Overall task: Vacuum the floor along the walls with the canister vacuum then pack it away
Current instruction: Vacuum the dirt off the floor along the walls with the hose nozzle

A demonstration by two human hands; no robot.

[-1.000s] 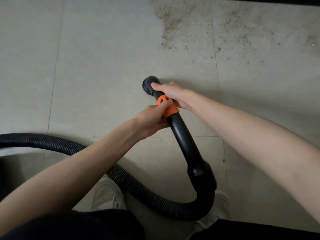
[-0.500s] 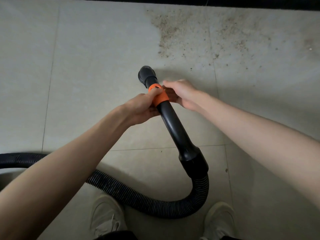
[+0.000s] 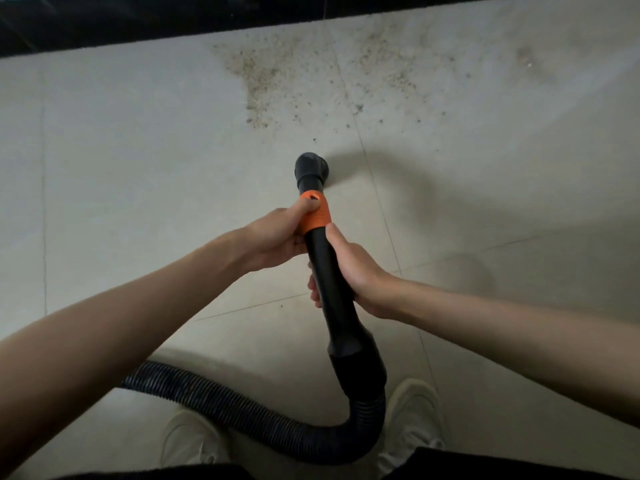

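A black vacuum wand (image 3: 329, 289) with an orange collar (image 3: 316, 213) points down at the pale tiled floor. Its round nozzle (image 3: 310, 167) hangs just short of a patch of brown dirt (image 3: 263, 77) near the wall. My left hand (image 3: 273, 237) grips the wand at the orange collar, thumb lying along it. Just below, my right hand (image 3: 353, 271) is wrapped round the black tube. The ribbed black hose (image 3: 242, 414) curves from the wand's lower end and runs off to the left under my left arm. The canister is out of view.
A black skirting strip (image 3: 173, 19) marks the wall along the top. More dirt specks (image 3: 384, 64) spread to the right along it. My two pale shoes (image 3: 412, 417) stand on the floor at the bottom, either side of the hose.
My right hand left the wand's tip and slid down to grip the black tube below the collar. The view tilted up, so the wall's black strip now shows.
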